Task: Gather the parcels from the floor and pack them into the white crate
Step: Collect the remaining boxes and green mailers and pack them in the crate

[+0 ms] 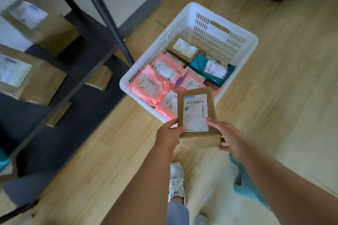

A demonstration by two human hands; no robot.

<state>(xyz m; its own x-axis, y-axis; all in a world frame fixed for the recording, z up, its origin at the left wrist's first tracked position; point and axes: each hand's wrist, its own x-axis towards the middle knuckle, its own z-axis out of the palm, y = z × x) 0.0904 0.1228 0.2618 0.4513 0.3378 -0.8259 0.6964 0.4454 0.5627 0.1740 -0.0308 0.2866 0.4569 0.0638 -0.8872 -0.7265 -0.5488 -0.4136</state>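
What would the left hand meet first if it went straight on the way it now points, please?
The left hand grips the cardboard box; going on, it would likely meet the pink parcels at the near edge of the white crate, though depth is unclear.

**Labels in view, little legible**

The white shipping label [196, 113] on the brown box [199, 139] shows one barcode across its top and another down its right edge. Its digits are too blurred to read. Labels on the parcels [148, 84] in the white crate [255, 40] are illegible.
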